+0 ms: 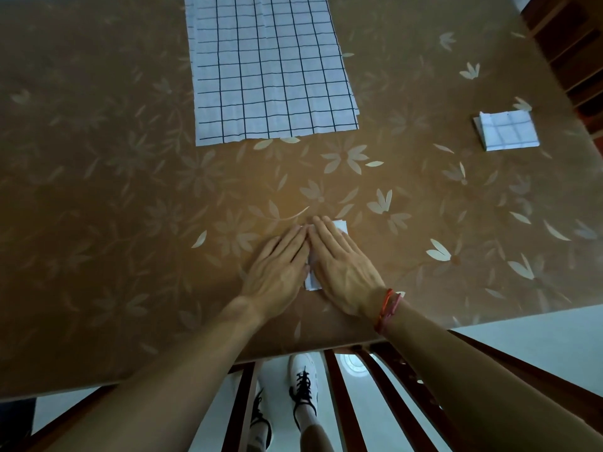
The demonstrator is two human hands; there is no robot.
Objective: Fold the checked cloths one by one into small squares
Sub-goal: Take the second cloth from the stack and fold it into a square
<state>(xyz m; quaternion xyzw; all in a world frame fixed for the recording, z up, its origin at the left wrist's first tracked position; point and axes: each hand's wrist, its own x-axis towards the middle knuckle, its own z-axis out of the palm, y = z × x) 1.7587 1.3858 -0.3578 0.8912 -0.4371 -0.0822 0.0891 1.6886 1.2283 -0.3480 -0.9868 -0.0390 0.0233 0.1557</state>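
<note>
Matt woven cloths (270,70) on glossy floral tablecloth (98,190)

The desk (98,190) is brown, strewn with pale cream flowers and leaves. The flat cloths (270,70) and the folded square (507,130) are bluish white with a grid of thin dark lines, and the visible part of the small folded cloth (341,226) is plain white. The wrist band (386,309) is red, the shoes (305,373) white with black laces, the chair slats (332,370) dark reddish brown, the floor (522,347) pale grey-blue.

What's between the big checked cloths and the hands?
Nothing: the head view shows only bare flowered tablecloth between the flat checked cloths and the left hand and right hand.
</note>
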